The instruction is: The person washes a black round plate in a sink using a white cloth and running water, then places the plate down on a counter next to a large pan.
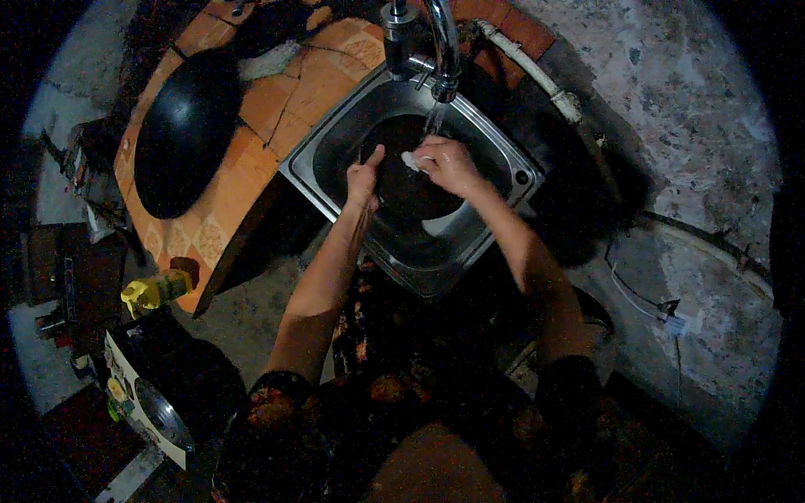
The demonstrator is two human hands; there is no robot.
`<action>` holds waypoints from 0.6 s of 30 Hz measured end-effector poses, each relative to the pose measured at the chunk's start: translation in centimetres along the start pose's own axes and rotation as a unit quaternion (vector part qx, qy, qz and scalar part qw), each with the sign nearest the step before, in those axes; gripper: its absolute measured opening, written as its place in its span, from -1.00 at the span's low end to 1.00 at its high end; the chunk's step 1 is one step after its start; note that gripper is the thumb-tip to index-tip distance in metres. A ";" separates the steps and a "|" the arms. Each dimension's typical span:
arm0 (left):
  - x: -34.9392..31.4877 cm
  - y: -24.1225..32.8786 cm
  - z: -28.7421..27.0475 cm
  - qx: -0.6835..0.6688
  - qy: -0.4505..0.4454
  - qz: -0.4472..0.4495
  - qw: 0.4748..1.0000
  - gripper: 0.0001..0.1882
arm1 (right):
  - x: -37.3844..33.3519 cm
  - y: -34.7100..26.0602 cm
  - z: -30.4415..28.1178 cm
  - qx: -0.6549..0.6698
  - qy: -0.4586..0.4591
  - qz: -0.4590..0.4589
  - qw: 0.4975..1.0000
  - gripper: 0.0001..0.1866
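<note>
A dark, round pan lies inside the steel sink; its exact kind is hard to tell in the dim light. My left hand grips the pan's left rim, thumb on the inner side. Pinched in the fingers of my right hand is a small white scrubbing pad, held over the pan's inside. Water runs from the chrome faucet just above my right hand and falls close to its fingers.
An orange tiled counter to the left carries a large black round lid or wok. A yellow bottle lies near the counter's front corner. Pipes run along the rough wall at the right.
</note>
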State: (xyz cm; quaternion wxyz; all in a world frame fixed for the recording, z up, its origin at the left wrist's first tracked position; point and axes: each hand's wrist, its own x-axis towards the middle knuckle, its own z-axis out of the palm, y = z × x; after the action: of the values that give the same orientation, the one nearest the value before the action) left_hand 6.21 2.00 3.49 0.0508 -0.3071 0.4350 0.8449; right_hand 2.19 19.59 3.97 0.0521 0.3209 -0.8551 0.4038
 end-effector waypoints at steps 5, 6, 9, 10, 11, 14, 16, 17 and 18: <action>-0.6 0.1 1.5 0.141 0.048 0.025 0.989 -0.74 | 1.0 -4.0 1.9 -0.078 0.023 -0.004 0.997 -0.95; -0.9 0.4 1.8 0.121 0.055 0.012 0.991 -0.74 | 0.6 -4.6 1.8 -0.135 0.003 -0.028 0.990 -0.96; -0.1 0.0 0.7 -0.007 0.059 -0.006 0.998 -0.73 | -2.6 -4.7 1.5 -0.155 0.018 -0.046 0.987 -0.89; 1.3 -1.1 -0.8 -0.052 0.002 0.020 0.998 -0.70 | -3.6 -4.5 1.4 -0.182 0.034 -0.007 0.983 -0.89; 0.9 -1.0 -0.5 -0.045 0.008 0.012 0.999 -0.68 | -4.1 -4.6 1.4 -0.178 0.037 0.026 0.983 -0.88; -0.4 -0.1 0.5 -0.024 0.045 -0.008 0.999 -0.61 | -4.4 -4.7 2.2 -0.172 0.070 0.092 0.978 -0.87; -1.2 0.5 1.2 -0.015 0.065 -0.012 0.998 -0.58 | -3.5 -5.4 3.1 -0.145 0.098 0.076 0.982 -0.87; -1.2 0.4 1.1 -0.018 0.066 -0.007 0.998 -0.56 | -2.9 -5.6 3.4 -0.129 0.111 0.064 0.983 -0.88; -0.1 -0.2 0.0 -0.030 0.047 0.005 0.998 -0.55 | -2.1 -5.2 3.9 -0.105 0.129 0.042 0.985 -0.88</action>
State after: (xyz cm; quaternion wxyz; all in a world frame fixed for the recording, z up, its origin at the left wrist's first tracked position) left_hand 6.32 2.16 3.41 0.0168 -0.3457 0.4125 0.8426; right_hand 7.60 15.42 4.00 0.1783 0.2225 -0.8917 0.3515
